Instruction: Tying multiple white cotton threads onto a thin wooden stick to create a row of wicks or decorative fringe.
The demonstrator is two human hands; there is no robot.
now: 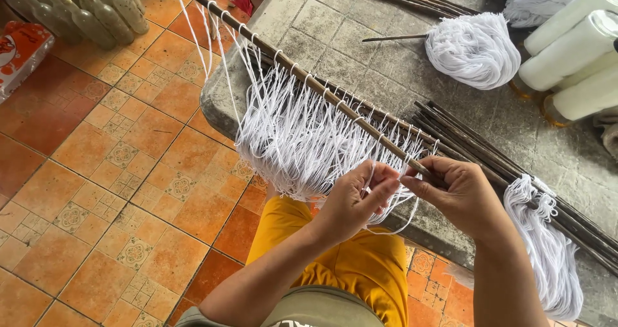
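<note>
Head view is looking down at your two hands working over a rough grey stone table (360, 37); your left hand (357, 201) is pinching thin white strings (302, 140) between thumb and fingertips, fingers closed on a few strands; your right hand (460, 195) is closing around the near end of a long brown stick (309, 82), thumb and fingers gripping it where the last loops are sitting; the stick is running diagonally from top left down to your hands, slim, round, smooth-looking; the strings are hanging off it in a row of loops, soft and limp, draping over the table's rounded edge toward your yellow trousers (347, 262); a bundle of dark bare sticks (489, 153) is lying on the table just beside your right hand, straight and thin, with a white yarn skein (547, 250) spilling over them and off the edge; a fluffy round yarn bundle (473, 50) is lying further up the table, a single stick poking out of it; tall white cylindrical spools (573, 50) are lying at the right edge, smooth, amber-coloured ends showing; more sticks are lying at the table's far side; orange patterned floor tiles (109, 192) are filling the left side, glossy; pale bottles (84, 8) are lying in rows at top left; an orange and white soft package (19, 53) is sitting just below them at the left edge, print too cropped to tell.
</note>
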